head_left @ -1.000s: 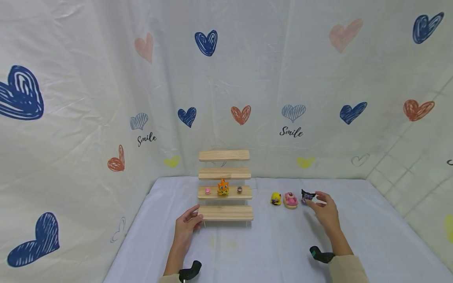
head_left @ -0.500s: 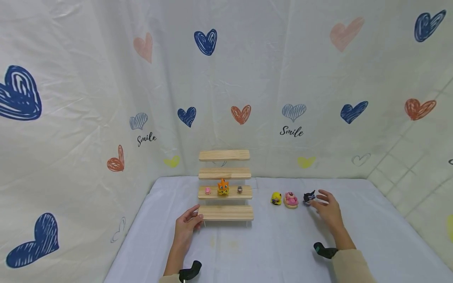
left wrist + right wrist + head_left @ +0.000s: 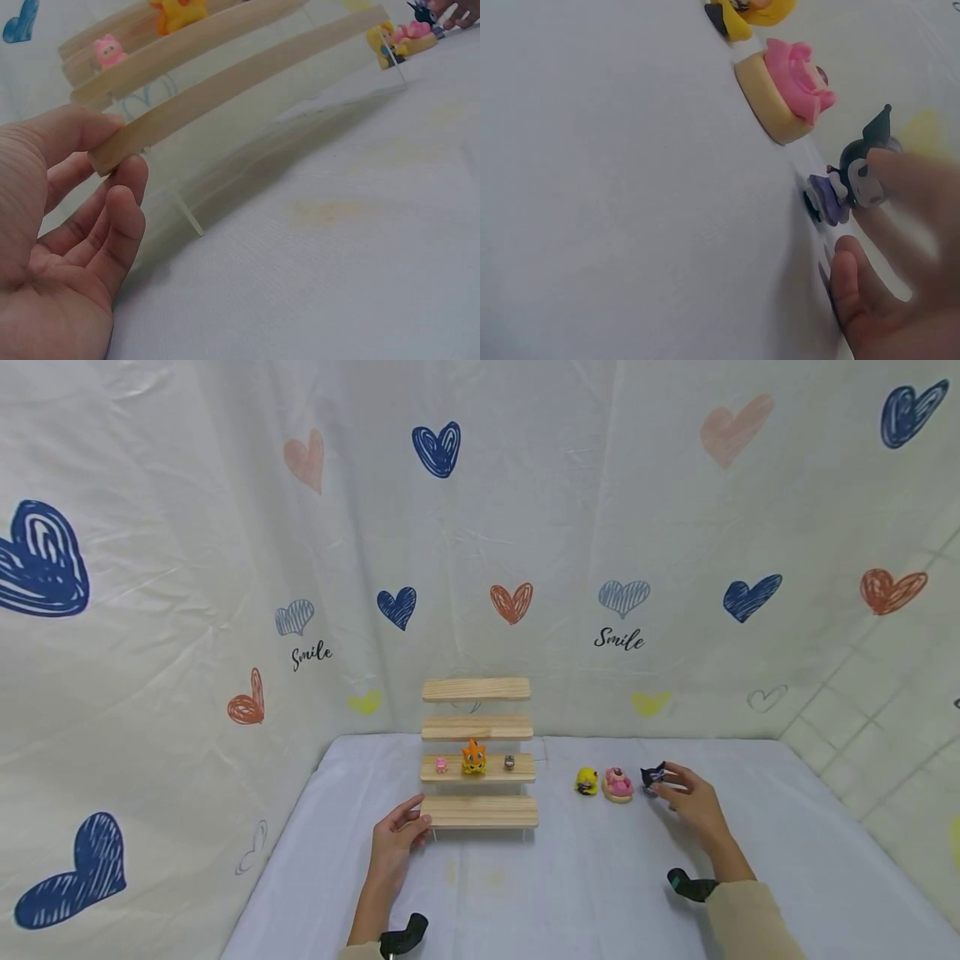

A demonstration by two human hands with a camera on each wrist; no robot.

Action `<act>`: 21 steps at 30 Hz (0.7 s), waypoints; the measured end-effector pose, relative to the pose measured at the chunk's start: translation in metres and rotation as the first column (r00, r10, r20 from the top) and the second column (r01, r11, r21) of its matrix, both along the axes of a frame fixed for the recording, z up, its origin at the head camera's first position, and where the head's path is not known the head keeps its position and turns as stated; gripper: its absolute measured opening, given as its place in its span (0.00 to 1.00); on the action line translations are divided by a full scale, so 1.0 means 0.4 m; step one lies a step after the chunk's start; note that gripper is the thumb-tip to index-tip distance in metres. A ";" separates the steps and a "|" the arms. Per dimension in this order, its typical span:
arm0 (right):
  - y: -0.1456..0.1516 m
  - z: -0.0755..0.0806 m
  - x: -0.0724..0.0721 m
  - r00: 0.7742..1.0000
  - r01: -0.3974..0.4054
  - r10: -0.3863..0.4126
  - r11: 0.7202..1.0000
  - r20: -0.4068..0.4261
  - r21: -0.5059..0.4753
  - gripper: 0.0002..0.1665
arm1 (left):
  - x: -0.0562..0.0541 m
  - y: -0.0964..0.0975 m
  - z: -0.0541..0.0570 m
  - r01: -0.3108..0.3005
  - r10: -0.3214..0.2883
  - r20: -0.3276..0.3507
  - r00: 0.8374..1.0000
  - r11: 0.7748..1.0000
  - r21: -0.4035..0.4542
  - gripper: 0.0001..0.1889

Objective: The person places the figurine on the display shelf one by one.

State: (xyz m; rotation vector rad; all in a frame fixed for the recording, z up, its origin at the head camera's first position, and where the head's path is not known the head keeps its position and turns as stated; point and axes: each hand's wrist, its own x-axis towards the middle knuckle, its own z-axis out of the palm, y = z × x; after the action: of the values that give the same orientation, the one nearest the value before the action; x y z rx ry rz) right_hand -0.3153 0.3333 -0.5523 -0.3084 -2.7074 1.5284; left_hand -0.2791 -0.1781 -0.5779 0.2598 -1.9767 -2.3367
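My left hand grips the left end of the lowest board of a stepped wooden display shelf. In the left wrist view, the fingers wrap that board's end above and below. My right hand pinches the head of a small black-and-purple eared figurine at the right. Its fingers partly hide the figurine's head, and the figurine stands at or just over the cloth. A pink figurine on a tan round base sits left of it. Beyond that is a yellow figurine.
On the second board from the bottom stand a small pink figurine, an orange-and-yellow figurine and a small grey figurine. A white cloth covers the table. A heart-printed curtain hangs behind.
My right hand shifted slightly right, and its fingers spread, then came together again on the black-and-purple figurine, which turned a little. My left hand stayed on the shelf.
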 end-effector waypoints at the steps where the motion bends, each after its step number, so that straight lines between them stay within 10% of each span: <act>1: 0.000 0.000 -0.001 1.000 0.002 -0.002 1.000 0.001 0.003 0.44 | 0.000 0.000 0.000 0.000 0.000 0.001 1.000 1.000 -0.001 0.29; 21: 0.005 -0.019 -0.012 0.996 0.088 -0.089 0.996 -0.019 -0.022 0.33 | 0.001 0.000 -0.013 -0.003 0.003 -0.025 1.000 1.000 -0.012 0.28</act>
State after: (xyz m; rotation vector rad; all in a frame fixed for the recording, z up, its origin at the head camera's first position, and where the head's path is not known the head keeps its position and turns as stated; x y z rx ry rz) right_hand -0.3201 0.3351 -0.5600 -0.4050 -2.6258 1.5292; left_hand -0.2786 -0.1780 -0.5830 0.2315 -1.9775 -2.3135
